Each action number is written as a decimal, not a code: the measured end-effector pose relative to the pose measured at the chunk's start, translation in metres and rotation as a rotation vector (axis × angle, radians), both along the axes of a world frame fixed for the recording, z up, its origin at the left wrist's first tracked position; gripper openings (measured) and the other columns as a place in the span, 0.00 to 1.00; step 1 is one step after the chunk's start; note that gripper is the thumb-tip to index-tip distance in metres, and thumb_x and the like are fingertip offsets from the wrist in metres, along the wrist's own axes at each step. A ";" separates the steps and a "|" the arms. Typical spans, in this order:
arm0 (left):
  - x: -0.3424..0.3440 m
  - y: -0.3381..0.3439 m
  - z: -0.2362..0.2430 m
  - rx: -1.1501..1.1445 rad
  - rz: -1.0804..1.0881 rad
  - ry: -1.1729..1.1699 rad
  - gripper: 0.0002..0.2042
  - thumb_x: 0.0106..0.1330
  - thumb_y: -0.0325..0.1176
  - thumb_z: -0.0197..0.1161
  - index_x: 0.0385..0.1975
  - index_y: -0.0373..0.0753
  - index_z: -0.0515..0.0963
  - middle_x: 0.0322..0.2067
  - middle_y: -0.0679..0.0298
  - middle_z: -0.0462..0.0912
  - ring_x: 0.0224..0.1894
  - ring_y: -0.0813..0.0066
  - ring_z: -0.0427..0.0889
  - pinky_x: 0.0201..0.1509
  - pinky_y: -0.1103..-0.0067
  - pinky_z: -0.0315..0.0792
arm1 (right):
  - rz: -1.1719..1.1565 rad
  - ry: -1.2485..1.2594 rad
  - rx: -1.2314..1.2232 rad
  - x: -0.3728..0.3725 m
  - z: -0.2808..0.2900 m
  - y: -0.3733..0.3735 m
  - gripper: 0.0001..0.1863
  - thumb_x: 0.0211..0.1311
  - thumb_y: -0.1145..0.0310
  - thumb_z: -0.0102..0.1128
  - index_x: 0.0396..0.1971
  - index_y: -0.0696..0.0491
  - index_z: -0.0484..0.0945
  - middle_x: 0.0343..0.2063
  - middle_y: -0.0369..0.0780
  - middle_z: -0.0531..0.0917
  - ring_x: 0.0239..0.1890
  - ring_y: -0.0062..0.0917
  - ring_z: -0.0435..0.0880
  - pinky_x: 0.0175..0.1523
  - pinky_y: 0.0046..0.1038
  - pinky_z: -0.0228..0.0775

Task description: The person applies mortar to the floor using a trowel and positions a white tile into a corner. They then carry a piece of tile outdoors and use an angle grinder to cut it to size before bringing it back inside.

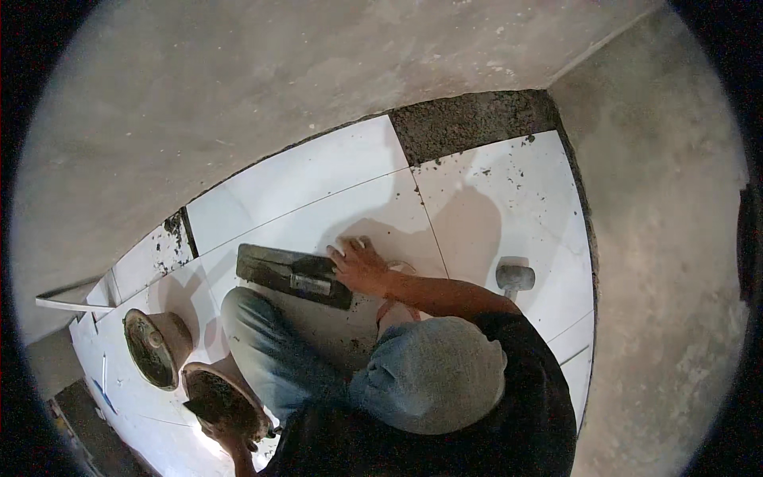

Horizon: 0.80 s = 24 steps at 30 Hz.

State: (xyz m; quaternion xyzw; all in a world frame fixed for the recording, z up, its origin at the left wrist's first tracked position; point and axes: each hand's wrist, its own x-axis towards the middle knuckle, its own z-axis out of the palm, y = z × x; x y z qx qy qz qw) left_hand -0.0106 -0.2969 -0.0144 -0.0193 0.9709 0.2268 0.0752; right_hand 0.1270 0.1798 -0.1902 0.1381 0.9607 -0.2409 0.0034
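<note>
My right hand (pixel 362 268) is over the white floor tiles with its fingers apart. Its fingertips are beside the right end of a dark, mortar-stained rectangular float (pixel 258 262), which lies with its handle up in front of my bent knee. I cannot tell whether they touch it. At the lower left, my left hand (pixel 229 447) is closed at the rim of the nearer bucket (pixel 253 409). A dark, pointed, flat-edged piece juts over that rim by the fingers; shadow and glare hide what exactly they grip. Dark mortar shows inside the bucket.
A second bucket (pixel 176 330) with wet mortar stands further left. A mallet (pixel 515 276) lies on the tiles at right. Exposed mortar bed (pixel 477 123) fills the far corner between two bare walls. A pale metal strip (pixel 75 304) lies at far left. Crumbs dot the tiles.
</note>
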 end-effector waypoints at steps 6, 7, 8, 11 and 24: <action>0.004 -0.064 -0.055 -0.209 -0.059 -0.188 0.19 0.63 0.40 0.52 0.47 0.31 0.71 0.39 0.50 0.77 0.44 0.55 0.75 0.49 0.64 0.72 | 0.241 -0.045 -0.439 -0.041 0.053 -0.031 0.34 0.56 0.63 0.58 0.59 0.64 0.58 0.45 0.59 0.73 0.48 0.48 0.76 0.49 0.46 0.68; 0.000 -0.070 -0.060 -0.253 -0.093 -0.213 0.19 0.63 0.41 0.53 0.46 0.31 0.72 0.40 0.50 0.77 0.44 0.54 0.75 0.50 0.64 0.71 | 0.234 -0.044 -0.438 -0.042 0.044 -0.038 0.34 0.56 0.63 0.58 0.59 0.64 0.58 0.45 0.59 0.73 0.48 0.48 0.76 0.49 0.46 0.68; -0.008 -0.070 -0.066 -0.300 -0.135 -0.249 0.19 0.62 0.41 0.54 0.45 0.31 0.72 0.40 0.49 0.77 0.45 0.53 0.75 0.50 0.64 0.71 | 0.178 -0.034 -0.573 -0.039 0.025 -0.047 0.35 0.56 0.63 0.58 0.59 0.64 0.56 0.44 0.59 0.74 0.47 0.48 0.77 0.49 0.44 0.69; -0.031 -0.083 -0.069 -0.461 -0.276 -0.306 0.20 0.59 0.42 0.57 0.44 0.31 0.74 0.41 0.48 0.78 0.46 0.51 0.75 0.52 0.63 0.70 | 0.046 0.028 -0.696 -0.041 0.006 -0.053 0.36 0.56 0.62 0.59 0.59 0.62 0.54 0.42 0.59 0.75 0.45 0.48 0.77 0.49 0.43 0.70; -0.035 0.178 -0.027 -0.046 -0.626 -0.024 0.19 0.66 0.38 0.57 0.52 0.33 0.69 0.52 0.49 0.71 0.58 0.51 0.67 0.63 0.63 0.58 | -1.142 -0.020 0.001 0.241 0.104 0.233 0.27 0.63 0.47 0.49 0.37 0.62 0.72 0.34 0.61 0.78 0.38 0.56 0.77 0.43 0.47 0.70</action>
